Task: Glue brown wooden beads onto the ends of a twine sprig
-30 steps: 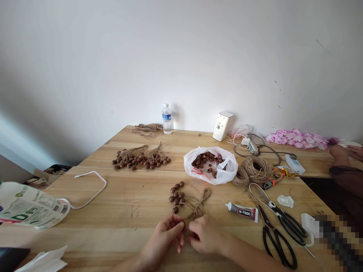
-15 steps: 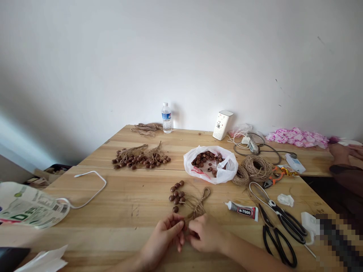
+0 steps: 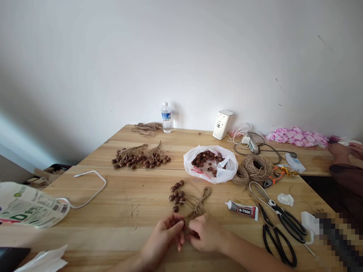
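My left hand [image 3: 168, 231] is closed in a pinch at the front of the table, with a round brown nut [image 3: 184, 223] partly visible at its fingertips. Right beside it, my right hand [image 3: 206, 232] is curled shut around thin twine, its fingertips mostly hidden. Just beyond both hands lies a knotted twine bundle [image 3: 200, 204] with a braided loop at its top. Thin strands run from it toward a small cluster of brown nuts [image 3: 176, 196] on the left. A tube of glue [image 3: 242, 210] marked B-7000 lies to the right.
Behind the hands are a white plastic bag [image 3: 193, 172] of nuts and twine coils [image 3: 256, 168]. Scissors [image 3: 279, 238] and pliers [image 3: 273, 178] lie right. Finished-looking nut bunches [image 3: 141, 156] lie left, a water bottle [image 3: 166, 119] behind. Another person's arm [image 3: 340, 153] rests at far right.
My hands hold almost the same position and pinch. At the far right, the other person's hand has shifted slightly.
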A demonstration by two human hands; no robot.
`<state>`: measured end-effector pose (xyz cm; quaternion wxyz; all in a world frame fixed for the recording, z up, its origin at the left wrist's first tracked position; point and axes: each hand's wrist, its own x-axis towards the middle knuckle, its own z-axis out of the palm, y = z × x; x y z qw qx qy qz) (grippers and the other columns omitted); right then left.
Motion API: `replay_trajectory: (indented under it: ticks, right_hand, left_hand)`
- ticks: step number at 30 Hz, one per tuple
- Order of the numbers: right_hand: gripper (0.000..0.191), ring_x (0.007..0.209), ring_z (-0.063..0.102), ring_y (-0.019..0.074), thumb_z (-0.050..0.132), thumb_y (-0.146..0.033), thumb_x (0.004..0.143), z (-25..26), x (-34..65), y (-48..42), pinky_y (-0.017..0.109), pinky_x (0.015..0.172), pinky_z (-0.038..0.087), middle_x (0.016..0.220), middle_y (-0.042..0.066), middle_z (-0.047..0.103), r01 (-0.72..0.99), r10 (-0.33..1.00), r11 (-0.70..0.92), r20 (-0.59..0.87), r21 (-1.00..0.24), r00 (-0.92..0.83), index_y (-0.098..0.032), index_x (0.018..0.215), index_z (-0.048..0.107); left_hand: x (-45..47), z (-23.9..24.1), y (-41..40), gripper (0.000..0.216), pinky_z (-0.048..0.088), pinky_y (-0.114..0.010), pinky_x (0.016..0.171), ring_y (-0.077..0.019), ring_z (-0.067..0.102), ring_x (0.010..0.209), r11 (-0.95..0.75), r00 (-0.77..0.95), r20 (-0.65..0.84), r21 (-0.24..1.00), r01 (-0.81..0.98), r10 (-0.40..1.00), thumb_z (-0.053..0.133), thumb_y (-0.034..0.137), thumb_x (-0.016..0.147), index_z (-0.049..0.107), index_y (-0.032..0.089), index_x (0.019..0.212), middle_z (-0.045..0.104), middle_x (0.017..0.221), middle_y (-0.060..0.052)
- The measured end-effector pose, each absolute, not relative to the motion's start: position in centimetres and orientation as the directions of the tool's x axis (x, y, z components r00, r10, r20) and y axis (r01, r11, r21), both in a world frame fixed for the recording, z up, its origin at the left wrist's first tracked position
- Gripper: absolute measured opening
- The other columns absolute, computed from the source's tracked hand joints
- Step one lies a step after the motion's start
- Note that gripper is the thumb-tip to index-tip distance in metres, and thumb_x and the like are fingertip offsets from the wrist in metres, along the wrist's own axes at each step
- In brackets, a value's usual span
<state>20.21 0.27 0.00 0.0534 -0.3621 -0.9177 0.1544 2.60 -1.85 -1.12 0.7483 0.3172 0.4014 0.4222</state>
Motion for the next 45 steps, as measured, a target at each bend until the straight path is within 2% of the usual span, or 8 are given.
replay_trajectory:
  ticks: [10,45]
  right_hand:
    - [0.014,0.058,0.06,0.0143,0.053,-0.027,0.078,0.1,20.2,0.3,0.022,0.052,0.032,0.066,0.002,0.067,0.648,0.682,0.688,-0.014,-0.327,-0.731,-0.018,0.072,0.062]
    - [0.014,0.06,0.062,0.0162,0.054,-0.026,0.078,1.0,20.0,0.3,0.023,0.052,0.033,0.069,0.004,0.069,0.668,0.681,0.684,-0.071,-0.293,-0.729,-0.016,0.075,0.064]
  left_hand:
    - [2.6,-1.2,-1.8,0.036,0.042,-0.021,0.038,-0.0098,0.055,0.044,0.451,0.32,-0.343,0.811,-0.374,0.883,0.074,0.042,0.067,0.054,0.015,0.079,0.06,0.059,0.002]
    - [2.6,-1.2,-1.9,0.035,0.043,-0.021,0.039,-0.01,0.055,0.044,0.445,0.323,-0.335,0.811,-0.379,0.885,0.074,0.041,0.068,0.055,0.015,0.082,0.061,0.063,0.001]
